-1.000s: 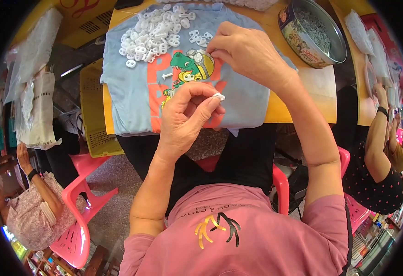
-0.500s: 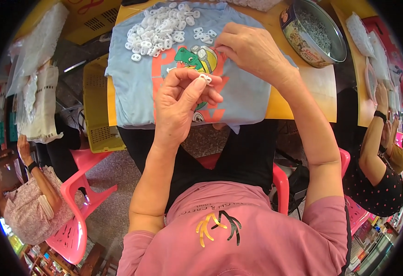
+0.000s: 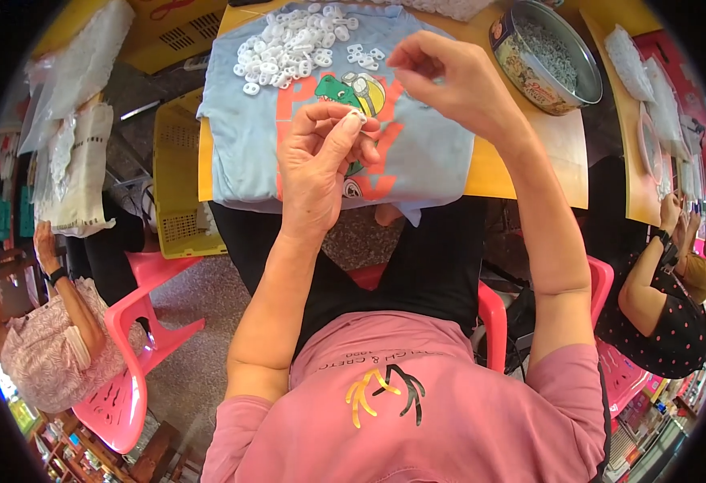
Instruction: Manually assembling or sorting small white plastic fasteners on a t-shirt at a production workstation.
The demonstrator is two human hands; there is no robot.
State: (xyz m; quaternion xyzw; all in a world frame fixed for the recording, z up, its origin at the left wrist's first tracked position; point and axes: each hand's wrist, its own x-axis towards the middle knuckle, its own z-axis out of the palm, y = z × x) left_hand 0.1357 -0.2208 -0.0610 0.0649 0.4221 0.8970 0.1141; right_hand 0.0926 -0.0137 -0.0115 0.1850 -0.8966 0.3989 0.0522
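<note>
My left hand [image 3: 320, 153] is raised over the light blue T-shirt [image 3: 232, 161], pinching a small white plastic two-hole piece [image 3: 358, 117] between thumb and fingers. To the right, my right hand [image 3: 457, 84] hovers above the shirt with its fingers curled together. Whatever its fingertips may hold is too small to see. A heap of white two-hole pieces [image 3: 276, 50] lies at the far left of the shirt. Beside it sits a small separate group of several such pieces [image 3: 365, 57].
A round tin [image 3: 522, 68] full of small metal springs stands at the far right of the yellow table [image 3: 558, 161]. Left of the table is a yellow plastic crate [image 3: 177, 185]. People sit on both sides, one by a pink chair [image 3: 119, 402].
My right hand has lifted away from the shirt's print, slightly up and right. My left hand keeps its pinch on the white piece. The whole view has shifted a little.
</note>
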